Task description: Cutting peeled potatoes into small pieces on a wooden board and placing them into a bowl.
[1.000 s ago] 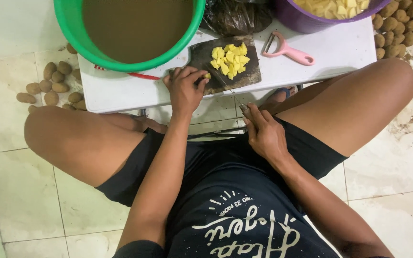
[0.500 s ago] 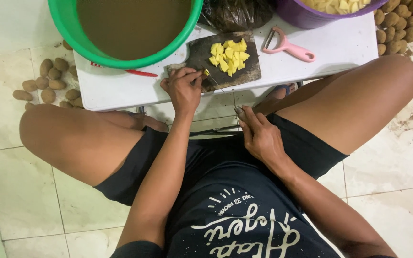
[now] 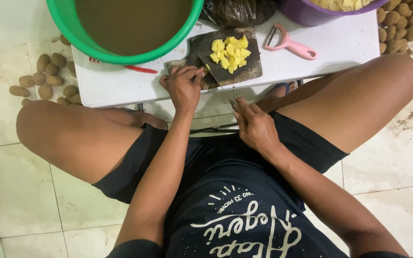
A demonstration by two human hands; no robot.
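My left hand rests on the near left corner of a dark cutting board, fingers curled over a small yellow potato piece. A pile of yellow diced potato lies on the middle of the board. My right hand sits just below the table edge, over my lap, gripping a knife handle. The thin knife blade slants up and left toward the piece under my left fingers.
The low white table also holds a green basin of brown water, a pink peeler, a black bag and a purple bowl of cut potato. Unpeeled potatoes lie on the floor at left and right.
My right hand with the knife has moved up and left, closer to the board. My left hand stays on the board's corner over the small piece.
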